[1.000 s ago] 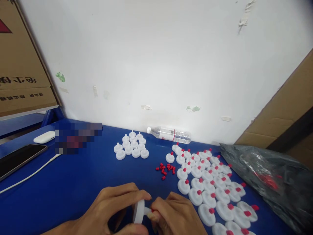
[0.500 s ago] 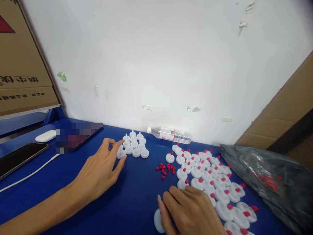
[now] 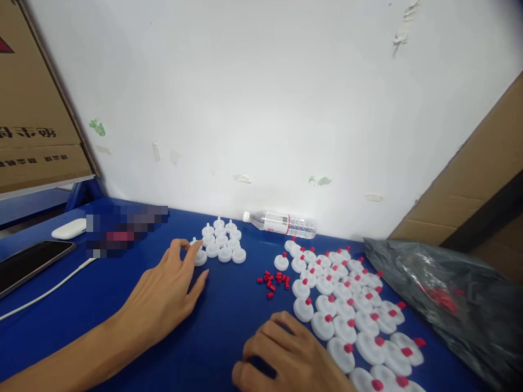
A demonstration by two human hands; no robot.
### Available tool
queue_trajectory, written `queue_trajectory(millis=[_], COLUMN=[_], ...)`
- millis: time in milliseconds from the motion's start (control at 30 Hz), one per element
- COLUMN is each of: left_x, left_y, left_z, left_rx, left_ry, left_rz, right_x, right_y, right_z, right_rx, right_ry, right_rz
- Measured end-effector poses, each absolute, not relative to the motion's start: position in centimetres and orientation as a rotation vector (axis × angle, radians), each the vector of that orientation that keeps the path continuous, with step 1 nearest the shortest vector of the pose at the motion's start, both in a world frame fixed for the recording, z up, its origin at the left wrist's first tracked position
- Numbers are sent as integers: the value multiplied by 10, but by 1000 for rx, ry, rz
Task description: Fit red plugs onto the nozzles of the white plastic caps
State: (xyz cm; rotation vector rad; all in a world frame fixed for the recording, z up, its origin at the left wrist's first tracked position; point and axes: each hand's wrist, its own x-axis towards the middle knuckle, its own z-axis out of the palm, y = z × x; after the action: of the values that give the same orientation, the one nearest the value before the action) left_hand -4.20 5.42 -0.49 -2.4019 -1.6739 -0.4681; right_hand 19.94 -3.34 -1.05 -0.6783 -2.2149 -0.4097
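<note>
My left hand has thumb and forefinger apart, with the forefinger at the edge of a white nozzle cap. That cap is the leftmost of a cluster of white nozzle caps standing on the blue table without red tips. At the bottom, my right hand is curled, back of the hand up, and whatever lies under its fingers is hidden. Many white caps with red tips lie spread to its right. Small loose red tips lie between the two groups.
A clear plastic bottle lies along the wall. A dark plastic bag holding red pieces is at right. On the left are a phone, a white case and a cable. Cardboard leans at right.
My right hand has shifted left and its fingers have curled more. The white cap that showed beside its thumb is out of sight. My left thumb has moved slightly away from the caps.
</note>
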Motion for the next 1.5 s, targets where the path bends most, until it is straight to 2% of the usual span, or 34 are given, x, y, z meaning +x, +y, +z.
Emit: queue_trajectory(millis=[133, 667, 1500], left_x=[-42, -36, -38], left_y=[52, 40, 46], left_z=[-7, -12, -22], left_rx=[-2449, -2902, -2840], left_ry=[-1654, -1478, -1474], left_rz=[-452, -534, -612], right_x=[198, 231, 233], right_y=[-33, -31, -33], right_z=[-9, 1, -3], right_rx=[-650, -1437, -1462], right_ry=[-2258, -2202, -2252], right_rz=[-445, -513, -280])
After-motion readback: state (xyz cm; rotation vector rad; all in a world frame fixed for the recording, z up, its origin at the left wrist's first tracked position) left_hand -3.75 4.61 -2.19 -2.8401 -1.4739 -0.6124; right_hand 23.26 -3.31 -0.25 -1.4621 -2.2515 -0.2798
